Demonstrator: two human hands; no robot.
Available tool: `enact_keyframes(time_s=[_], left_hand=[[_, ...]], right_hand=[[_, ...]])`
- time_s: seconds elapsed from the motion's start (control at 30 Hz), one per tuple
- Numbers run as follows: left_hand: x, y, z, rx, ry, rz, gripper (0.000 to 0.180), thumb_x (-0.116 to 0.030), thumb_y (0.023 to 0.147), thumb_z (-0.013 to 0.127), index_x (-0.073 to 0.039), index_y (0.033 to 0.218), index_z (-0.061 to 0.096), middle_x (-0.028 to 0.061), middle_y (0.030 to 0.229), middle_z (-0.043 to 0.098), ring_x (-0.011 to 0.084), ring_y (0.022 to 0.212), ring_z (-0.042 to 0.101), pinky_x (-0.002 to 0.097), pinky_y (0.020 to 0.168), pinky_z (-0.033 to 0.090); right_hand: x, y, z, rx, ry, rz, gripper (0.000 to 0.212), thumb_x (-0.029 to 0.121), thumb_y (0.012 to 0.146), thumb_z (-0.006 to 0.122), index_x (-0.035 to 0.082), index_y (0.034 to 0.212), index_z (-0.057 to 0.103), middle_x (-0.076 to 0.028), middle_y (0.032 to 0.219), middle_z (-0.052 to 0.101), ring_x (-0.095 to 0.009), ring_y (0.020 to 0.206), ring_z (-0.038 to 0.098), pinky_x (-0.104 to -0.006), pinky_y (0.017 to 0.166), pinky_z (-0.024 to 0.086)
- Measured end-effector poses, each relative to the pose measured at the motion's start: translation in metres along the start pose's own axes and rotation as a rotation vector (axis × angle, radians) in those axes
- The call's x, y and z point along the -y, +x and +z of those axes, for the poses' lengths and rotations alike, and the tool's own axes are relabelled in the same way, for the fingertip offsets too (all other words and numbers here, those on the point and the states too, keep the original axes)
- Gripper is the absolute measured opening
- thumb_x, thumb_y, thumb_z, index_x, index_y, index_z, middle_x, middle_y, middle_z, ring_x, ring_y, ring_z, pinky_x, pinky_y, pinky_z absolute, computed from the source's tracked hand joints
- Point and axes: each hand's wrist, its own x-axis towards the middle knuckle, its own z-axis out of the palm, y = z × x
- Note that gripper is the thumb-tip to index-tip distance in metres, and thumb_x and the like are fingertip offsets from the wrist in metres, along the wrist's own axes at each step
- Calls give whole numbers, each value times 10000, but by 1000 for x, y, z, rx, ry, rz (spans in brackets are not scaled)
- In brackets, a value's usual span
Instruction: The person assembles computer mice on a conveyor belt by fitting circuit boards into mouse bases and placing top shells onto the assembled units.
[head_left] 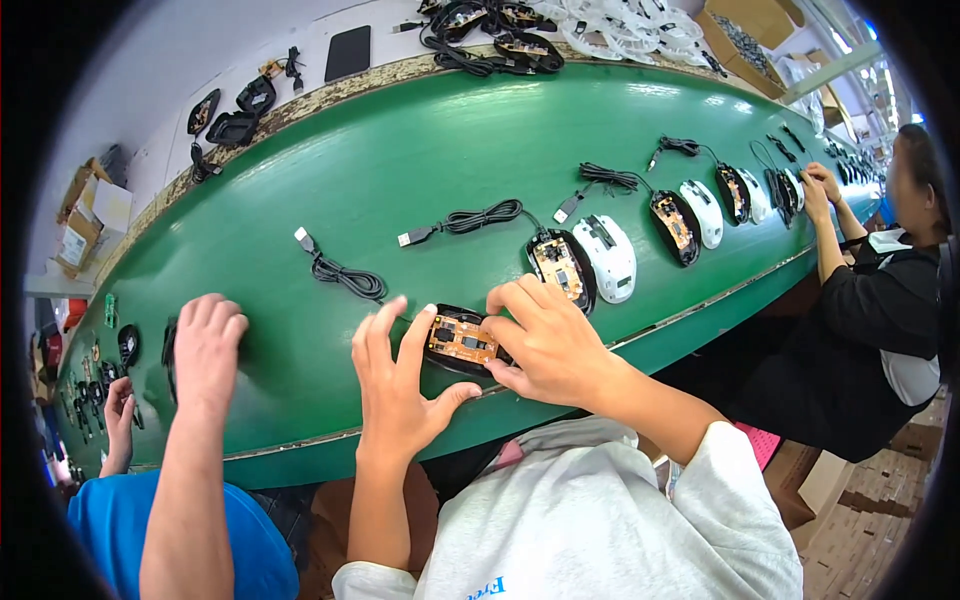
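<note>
A black computer mouse base [438, 362] with an orange circuit board [460, 342] in it lies near the belt's front edge, between my hands. My right hand [550, 338] pinches its right end, with thumb and fingers closed there; the fingertips partly hide the board. At its left end is my left hand [395, 375], fingers stretched and thumb spread, the index fingertip at or just beside the shell's rim. A bundled black USB cable [345, 277] lies beyond my left hand. Just past my right hand lie another open mouse base [560, 266] and a white mouse cover [607, 260].
The green belt [380, 160] carries more opened mice [675, 228] to the right. A co-worker's hand [205, 350] works close on my left; another person's hands [820, 185] are at the far right. The back ledge holds a black phone-like slab [348, 54] and an open carton [745, 45].
</note>
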Motion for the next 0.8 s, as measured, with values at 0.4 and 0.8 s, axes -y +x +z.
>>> enact_keyframes(time_s=[0.4,0.8], left_hand=[[8,10,0,39,-173,19,919,-343,624,911,-65,1406,517,86,1307,637,260,1167,592,527,1180,215],[4,6,23,-83,-21,95,833,-327,692,879,-3,1372,522,140,1256,627,294,1123,586,543,1136,283]], right_hand=[[-1,-4,-23,72,663,284,323,59,735,740,47,1038,628,-75,1000,605,-212,806,568,-328,730,477],[11,-14,7,-202,432,127,449,-50,731,712,51,1163,640,-76,1019,628,-194,779,602,-297,673,514]])
